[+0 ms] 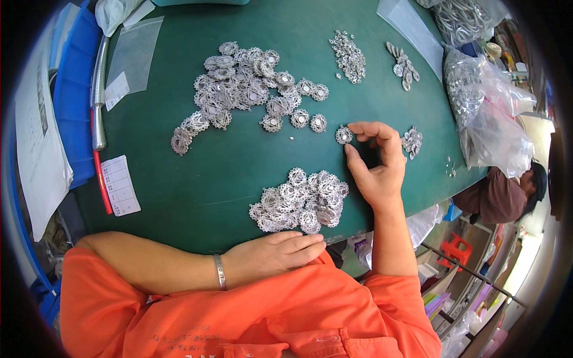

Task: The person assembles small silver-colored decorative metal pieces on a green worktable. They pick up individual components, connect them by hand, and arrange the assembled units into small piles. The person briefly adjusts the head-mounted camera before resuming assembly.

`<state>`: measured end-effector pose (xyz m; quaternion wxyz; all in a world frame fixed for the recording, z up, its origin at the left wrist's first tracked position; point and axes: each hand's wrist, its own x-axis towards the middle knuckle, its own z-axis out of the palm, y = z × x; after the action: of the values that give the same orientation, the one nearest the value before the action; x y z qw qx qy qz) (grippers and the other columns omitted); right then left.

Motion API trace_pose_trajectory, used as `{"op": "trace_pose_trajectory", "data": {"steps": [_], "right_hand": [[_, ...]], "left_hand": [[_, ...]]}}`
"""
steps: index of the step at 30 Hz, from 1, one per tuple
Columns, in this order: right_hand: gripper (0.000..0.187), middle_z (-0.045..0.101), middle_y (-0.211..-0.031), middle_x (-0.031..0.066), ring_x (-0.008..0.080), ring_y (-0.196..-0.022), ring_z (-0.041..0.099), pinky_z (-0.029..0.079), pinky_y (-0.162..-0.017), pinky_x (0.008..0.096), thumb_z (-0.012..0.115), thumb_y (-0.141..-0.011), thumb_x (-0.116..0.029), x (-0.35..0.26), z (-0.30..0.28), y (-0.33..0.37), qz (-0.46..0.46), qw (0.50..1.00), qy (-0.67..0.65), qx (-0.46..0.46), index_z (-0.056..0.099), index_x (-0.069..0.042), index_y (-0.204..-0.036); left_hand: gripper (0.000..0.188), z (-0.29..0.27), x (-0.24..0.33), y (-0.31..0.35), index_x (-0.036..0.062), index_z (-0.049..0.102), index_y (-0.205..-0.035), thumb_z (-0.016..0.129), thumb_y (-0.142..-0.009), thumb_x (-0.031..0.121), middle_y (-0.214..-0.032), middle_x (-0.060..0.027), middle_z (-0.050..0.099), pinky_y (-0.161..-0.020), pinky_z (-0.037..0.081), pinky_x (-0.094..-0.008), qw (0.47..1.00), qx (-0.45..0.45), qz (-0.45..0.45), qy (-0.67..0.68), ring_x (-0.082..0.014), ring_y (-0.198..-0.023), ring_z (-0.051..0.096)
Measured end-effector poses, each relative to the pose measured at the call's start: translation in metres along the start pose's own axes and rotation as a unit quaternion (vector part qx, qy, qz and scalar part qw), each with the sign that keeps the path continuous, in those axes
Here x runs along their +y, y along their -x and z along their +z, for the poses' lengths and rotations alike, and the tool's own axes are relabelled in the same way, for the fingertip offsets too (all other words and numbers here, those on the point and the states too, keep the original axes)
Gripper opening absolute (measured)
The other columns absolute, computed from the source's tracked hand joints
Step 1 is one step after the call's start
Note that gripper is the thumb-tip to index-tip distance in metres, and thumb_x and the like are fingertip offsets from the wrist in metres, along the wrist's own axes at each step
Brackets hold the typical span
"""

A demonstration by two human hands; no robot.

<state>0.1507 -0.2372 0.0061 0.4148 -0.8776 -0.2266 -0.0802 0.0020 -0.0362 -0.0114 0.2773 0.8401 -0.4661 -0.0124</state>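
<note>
Two bare hands work over a dark green bench (197,179). The right hand (373,161) reaches out toward the middle of the bench, thumb and forefinger narrowed on a small round silver filigree ornament (343,135) that lies on the green surface; the fingertips touch its right edge. The left hand (277,253), with a silver bangle (219,271) at the wrist, rests flat and empty along the near edge of the bench, fingers loosely together, just near of a heap of the same silver filigree ornaments (301,201). A larger spread of such ornaments (245,89) lies on the far left of the bench, well apart from the held one. Farther right sit a small pile of tiny silver rings (349,56) and a little cluster of silver pieces (412,141) just right of the right hand. Clear plastic bags of metal parts (486,113) crowd the right edge.
</note>
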Motion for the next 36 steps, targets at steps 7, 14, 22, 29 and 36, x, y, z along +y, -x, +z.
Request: {"op": "trace_pose_trajectory", "data": {"steps": [7, 14, 22, 29, 36], "right_hand": [[0.035, 0.068, -0.1, 0.0073, 0.02, -0.088, 0.065, 0.051, -0.077, 0.0299, 0.076, -0.075, 0.004, -0.002, -0.001, -0.004, -0.02, 0.998, 0.051, 0.006, 0.062, -0.004, -0.106], [0.02, 0.069, -0.098, 0.0116, 0.0253, -0.087, 0.066, 0.05, -0.075, 0.0325, 0.067, -0.078, 0.008, -0.027, 0.004, -0.028, -0.076, 0.996, 0.025, -0.029, 0.061, -0.002, -0.094], [0.027, 0.065, -0.1, 0.0117, 0.0304, -0.086, 0.062, 0.05, -0.075, 0.0387, 0.066, -0.071, 0.002, -0.106, 0.099, -0.101, -0.41, 0.893, -0.042, -0.182, 0.062, -0.001, -0.098], [0.026, 0.061, -0.121, 0.006, 0.0222, -0.101, 0.057, 0.046, -0.081, 0.0358, 0.059, -0.083, -0.013, -0.152, 0.189, -0.136, -0.577, 0.796, 0.055, -0.178, 0.063, -0.005, -0.108], [0.024, 0.058, -0.089, 0.0057, 0.0244, -0.088, 0.054, 0.041, -0.076, 0.038, 0.067, -0.081, -0.026, -0.175, 0.214, -0.136, -0.517, 0.841, 0.013, -0.157, 0.066, -0.005, -0.093]], "left_hand": [[0.048, 0.0, 0.0, -0.002, 0.0011, 0.047, -0.138, 0.049, -0.091, 0.011, -0.147, -0.0032, 0.04, -0.107, 0.042, -0.0267, 1.0, -0.013, 0.006, -0.008, -0.0163, -0.139, 0.037], [0.051, 0.007, 0.002, 0.0, -0.0048, 0.041, -0.14, 0.043, -0.092, 0.015, -0.146, -0.0181, 0.042, -0.109, 0.039, -0.0383, 0.974, -0.002, -0.037, 0.223, -0.029, -0.134, 0.044], [0.037, 0.01, 0.002, -0.003, -0.0068, 0.056, -0.121, 0.045, -0.094, 0.016, -0.146, -0.0206, 0.042, -0.112, 0.035, -0.0376, 0.981, 0.029, -0.013, 0.191, -0.0315, -0.132, 0.044], [0.047, 0.008, -0.004, -0.007, -0.009, 0.041, -0.137, 0.041, -0.094, 0.007, -0.147, -0.0232, 0.04, -0.112, 0.035, -0.0382, 0.968, 0.004, -0.009, 0.252, -0.0364, -0.132, 0.042], [0.04, 0.02, -0.002, -0.008, -0.0083, 0.044, -0.133, 0.043, -0.097, 0.011, -0.146, -0.0231, 0.042, -0.11, 0.037, -0.0402, 0.972, 0.036, 0.004, 0.232, -0.038, -0.132, 0.041]]}}
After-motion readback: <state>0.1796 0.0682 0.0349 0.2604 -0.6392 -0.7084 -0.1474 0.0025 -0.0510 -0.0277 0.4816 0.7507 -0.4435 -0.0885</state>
